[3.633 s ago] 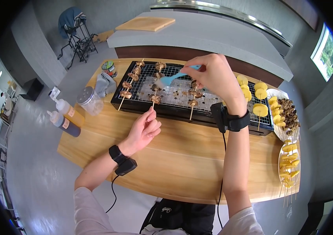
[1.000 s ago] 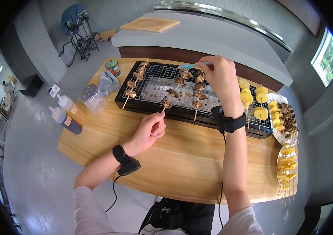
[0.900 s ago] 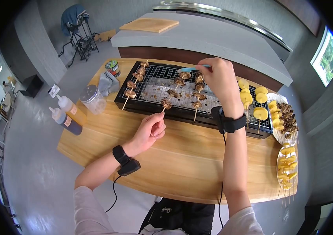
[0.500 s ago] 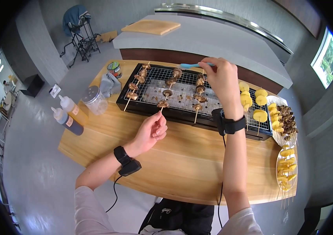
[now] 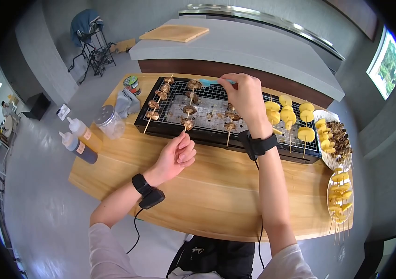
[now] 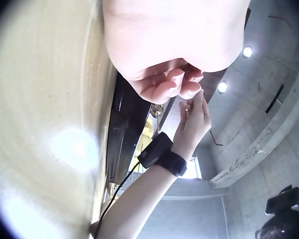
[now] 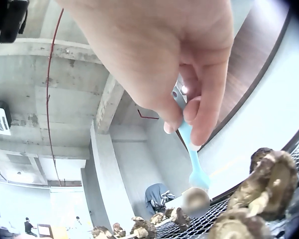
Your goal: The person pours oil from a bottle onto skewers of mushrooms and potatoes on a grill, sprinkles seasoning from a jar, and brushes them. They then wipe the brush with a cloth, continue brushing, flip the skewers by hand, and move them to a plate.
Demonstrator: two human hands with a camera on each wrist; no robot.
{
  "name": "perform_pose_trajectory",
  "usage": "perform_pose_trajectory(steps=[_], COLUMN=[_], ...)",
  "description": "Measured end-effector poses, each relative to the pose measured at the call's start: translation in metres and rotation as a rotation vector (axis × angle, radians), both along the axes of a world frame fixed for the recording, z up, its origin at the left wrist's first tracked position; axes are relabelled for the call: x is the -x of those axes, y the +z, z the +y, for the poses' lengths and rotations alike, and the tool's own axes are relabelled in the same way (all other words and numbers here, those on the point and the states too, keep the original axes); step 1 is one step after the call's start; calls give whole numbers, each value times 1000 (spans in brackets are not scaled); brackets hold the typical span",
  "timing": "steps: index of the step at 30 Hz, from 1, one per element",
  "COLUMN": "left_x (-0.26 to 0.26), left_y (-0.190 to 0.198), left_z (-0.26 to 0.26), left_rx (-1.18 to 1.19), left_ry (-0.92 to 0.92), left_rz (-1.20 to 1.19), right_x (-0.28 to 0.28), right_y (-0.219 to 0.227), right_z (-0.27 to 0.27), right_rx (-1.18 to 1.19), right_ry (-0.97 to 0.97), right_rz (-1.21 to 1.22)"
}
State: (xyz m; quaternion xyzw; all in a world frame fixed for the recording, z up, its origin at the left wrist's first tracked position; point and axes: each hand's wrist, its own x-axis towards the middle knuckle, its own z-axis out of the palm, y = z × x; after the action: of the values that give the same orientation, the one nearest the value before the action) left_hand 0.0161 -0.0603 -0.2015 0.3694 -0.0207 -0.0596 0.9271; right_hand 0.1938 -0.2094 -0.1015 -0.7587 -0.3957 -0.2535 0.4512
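My left hand (image 5: 174,156) pinches the near end of a mushroom skewer (image 5: 189,110) lying across the black grill (image 5: 216,139). My right hand (image 5: 246,100) holds a light-blue basting brush (image 5: 210,83) by its handle, between thumb and fingers. The brush head is right at the farthest mushroom of that skewer. In the right wrist view the pale brush tip (image 7: 196,199) hangs close over the mesh, with browned mushrooms (image 7: 269,184) near the camera. The left wrist view shows curled fingertips (image 6: 164,92); the stick between them is hidden there.
Another mushroom skewer (image 5: 153,104) lies left, one (image 5: 230,125) partly under my right hand. Yellow slice skewers (image 5: 306,135) fill the grill's right end. Plates of skewers (image 5: 330,195) stand beyond. Squeeze bottles (image 5: 80,149), a shaker jar (image 5: 109,122), a cloth (image 5: 127,103) and a can (image 5: 132,85) stand left.
The brush has gone from the skewer's middle to its far end. Over the last second the held skewer's far end has swung left, away from the skewer beside it.
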Motion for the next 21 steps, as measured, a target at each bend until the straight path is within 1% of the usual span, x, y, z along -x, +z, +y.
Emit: perform_pose_trajectory(steps=[1,3,7,9,11,13,14,15,17,19,21], left_x=[0,0,1,0,-1,0,0,0,0,-2,-4], left_y=[0,1,-1,-5,-5,-2,-1,0,2,0,-1], left_z=[0,0,0,3,3,2,3,2,3,4,5], left_rx=[2,8,40,57,79,80,80,57,32,30,64], left_ry=[1,9,45,50,55,56,58,47,36,45,48], left_rz=[-1,0,7,-4,-16,-37,-39,-44,-49,-61,-45], right_x=[2,10,14,15,17,15,15,16,22,21,22], right_y=[2,9,18,30,39,45,48,53,60,63,67], right_z=[-1,-3,-9,-16,-25,-34,-38,-42,-52,-59,-66], right_rx=[0,94,114,68,45,-9,-17,-18,-18,-62,-59], right_ry=[0,29,41,7,-21,-104,-119,-117,-173,-152,-191], right_rz=[0,41,0,45,10,78,59,58,97,106,127])
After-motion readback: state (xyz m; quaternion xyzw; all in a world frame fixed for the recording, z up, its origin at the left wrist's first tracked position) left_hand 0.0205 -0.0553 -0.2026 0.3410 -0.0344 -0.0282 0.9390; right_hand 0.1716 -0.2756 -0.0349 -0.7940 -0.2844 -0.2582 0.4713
